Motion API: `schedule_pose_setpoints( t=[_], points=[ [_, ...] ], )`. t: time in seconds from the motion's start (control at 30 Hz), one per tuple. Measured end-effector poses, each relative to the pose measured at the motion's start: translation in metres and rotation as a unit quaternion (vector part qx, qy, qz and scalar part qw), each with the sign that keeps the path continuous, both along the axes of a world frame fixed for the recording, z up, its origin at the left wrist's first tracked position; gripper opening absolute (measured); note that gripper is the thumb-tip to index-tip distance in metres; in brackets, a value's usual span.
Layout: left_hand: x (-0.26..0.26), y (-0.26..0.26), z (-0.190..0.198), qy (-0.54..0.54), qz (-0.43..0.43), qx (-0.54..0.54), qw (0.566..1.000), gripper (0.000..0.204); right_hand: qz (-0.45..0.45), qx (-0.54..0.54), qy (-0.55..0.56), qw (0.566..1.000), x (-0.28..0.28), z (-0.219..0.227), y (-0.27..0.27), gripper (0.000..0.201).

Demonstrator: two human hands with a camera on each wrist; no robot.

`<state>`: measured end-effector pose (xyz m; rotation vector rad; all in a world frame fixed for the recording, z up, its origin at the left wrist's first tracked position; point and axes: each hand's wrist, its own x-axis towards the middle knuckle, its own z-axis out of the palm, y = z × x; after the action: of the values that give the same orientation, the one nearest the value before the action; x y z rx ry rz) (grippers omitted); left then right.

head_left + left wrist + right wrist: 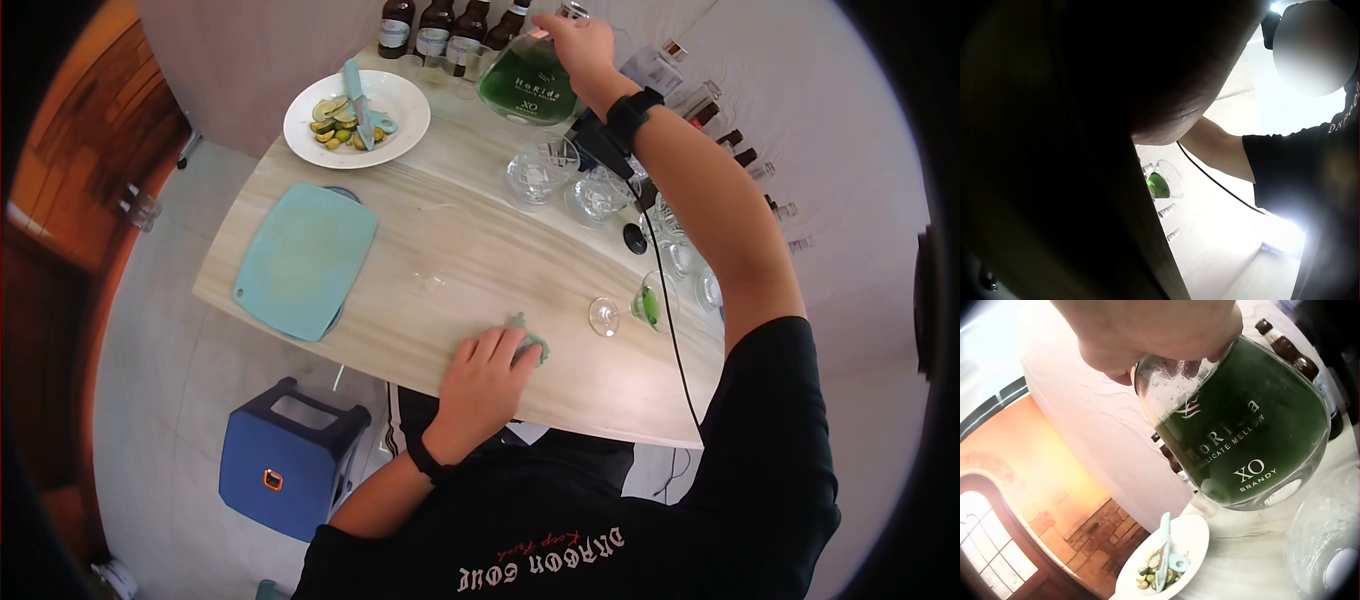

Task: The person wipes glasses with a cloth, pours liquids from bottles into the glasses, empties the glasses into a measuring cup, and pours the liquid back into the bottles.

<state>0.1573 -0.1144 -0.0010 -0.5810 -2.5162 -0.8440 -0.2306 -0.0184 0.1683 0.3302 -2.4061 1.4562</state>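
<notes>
My right hand grips a clear, rounded brandy bottle by its upper part, at the back of the table. Green liquid fills most of the bottle, which leans in the right wrist view with white lettering facing the camera. Two cut-glass tumblers stand close below it in the head view. Near the front edge, my left hand rests on the table and holds a crumpled greenish cloth between thumb and fingers. The left wrist view is mostly dark. To the right stands a stemmed cocktail glass with something green inside.
A white plate holds cut limes and a knife. A light-blue cutting board lies at the left. Brown bottles line the back; more bottles and glasses stand at the right. A black cable crosses the right side.
</notes>
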Motion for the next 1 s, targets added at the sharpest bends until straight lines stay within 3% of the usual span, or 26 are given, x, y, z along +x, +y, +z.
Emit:
schedule_pose_setpoints(
  t=[0.17,0.23,0.37,0.43,0.53,0.8,0.9,1.0],
  points=[
    [0.0,-0.001,-0.001,0.006,0.006,0.084,0.996,0.022,-0.051,0.017,0.028,0.998,-0.029,-0.031,0.006,0.03],
    [0.001,0.0,-0.002,-0.004,0.015,0.114,0.993,0.021,-0.061,-0.026,-0.022,0.998,-0.041,-0.039,0.009,0.044],
    [0.003,0.004,-0.013,-0.003,0.039,0.155,0.987,0.02,-0.06,-0.023,-0.015,0.998,-0.043,-0.046,0.008,0.037],
    [0.003,0.004,-0.014,0.004,0.037,0.147,0.988,0.019,-0.026,-0.034,-0.055,0.998,-0.044,-0.046,0.011,0.035],
    [0.002,0.003,-0.006,0.025,0.049,0.119,0.991,0.016,-0.053,-0.036,-0.029,0.997,-0.021,-0.042,0.0,0.033],
    [0.0,0.004,-0.006,0.031,0.088,0.092,0.991,0.015,-0.076,-0.015,-0.021,0.997,-0.03,-0.054,0.001,0.038],
    [0.0,0.005,-0.007,0.013,0.071,0.119,0.99,0.016,-0.031,-0.05,-0.07,0.996,-0.031,-0.053,0.01,0.041],
    [-0.002,0.004,-0.007,0.023,0.073,0.109,0.991,0.018,-0.009,0.01,-0.083,0.996,-0.033,-0.053,0.014,0.046]
  ],
)
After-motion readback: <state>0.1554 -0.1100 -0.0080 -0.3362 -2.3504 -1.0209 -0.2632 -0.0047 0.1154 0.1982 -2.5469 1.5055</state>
